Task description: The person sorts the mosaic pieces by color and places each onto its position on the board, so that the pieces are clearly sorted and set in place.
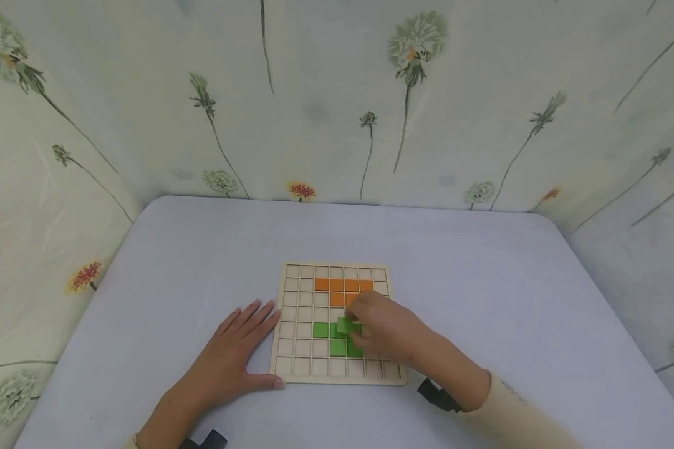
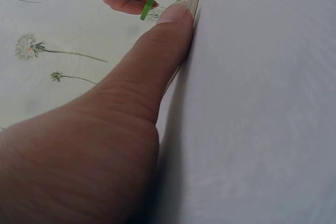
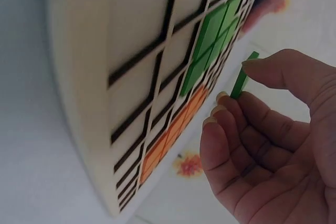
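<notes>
A square wooden grid board (image 1: 304, 366) lies on the table. Orange square tiles (image 1: 337, 285) fill several cells in its upper rows, and green square tiles (image 1: 320, 330) sit in cells lower down. Over the green group, my right hand (image 1: 389, 327) pinches a green tile (image 3: 241, 81) between thumb and fingertips, tilted and raised off the board as the right wrist view shows. My left hand (image 1: 237, 352) lies with fingers straight and spread, fingertips at the board's left edge and thumb (image 2: 157, 45) at its front left corner. Some cells are hidden beneath my right hand.
A pale cloth covers the table (image 1: 471, 274). Behind it and along the sides hangs a curtain (image 1: 325, 125) printed with dandelions. A black strap (image 1: 439, 395) shows at my right wrist, and another dark band (image 1: 212, 440) at the left.
</notes>
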`<state>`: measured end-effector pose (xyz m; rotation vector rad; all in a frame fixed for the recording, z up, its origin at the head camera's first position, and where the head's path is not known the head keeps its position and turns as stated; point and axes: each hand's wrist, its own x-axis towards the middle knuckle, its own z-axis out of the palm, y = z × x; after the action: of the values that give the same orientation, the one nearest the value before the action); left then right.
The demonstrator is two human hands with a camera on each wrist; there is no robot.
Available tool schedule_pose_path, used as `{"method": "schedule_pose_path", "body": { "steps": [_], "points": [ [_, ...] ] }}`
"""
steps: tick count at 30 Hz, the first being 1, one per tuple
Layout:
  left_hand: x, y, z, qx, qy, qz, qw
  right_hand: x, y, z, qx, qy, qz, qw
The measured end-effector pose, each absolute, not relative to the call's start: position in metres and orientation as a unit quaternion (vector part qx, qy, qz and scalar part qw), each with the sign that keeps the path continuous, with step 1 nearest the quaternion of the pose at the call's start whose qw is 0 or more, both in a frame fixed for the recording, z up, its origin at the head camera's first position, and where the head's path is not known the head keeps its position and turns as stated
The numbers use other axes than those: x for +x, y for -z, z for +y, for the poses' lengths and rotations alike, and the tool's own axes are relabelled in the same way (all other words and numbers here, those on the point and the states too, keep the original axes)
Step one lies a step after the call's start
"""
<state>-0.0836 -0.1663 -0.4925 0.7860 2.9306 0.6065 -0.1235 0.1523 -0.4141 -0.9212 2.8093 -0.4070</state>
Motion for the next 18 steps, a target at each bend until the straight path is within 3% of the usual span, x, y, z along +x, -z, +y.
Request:
{"method": "schedule_pose_path", "body": {
  "steps": [18],
  "points": [
    [-0.084, 0.491, -0.166, 0.259, -0.197, 0.945, 0.016, -0.111, 0.426, 0.113, -0.371, 0.069, 0.923, 0.069]
  ]
}}
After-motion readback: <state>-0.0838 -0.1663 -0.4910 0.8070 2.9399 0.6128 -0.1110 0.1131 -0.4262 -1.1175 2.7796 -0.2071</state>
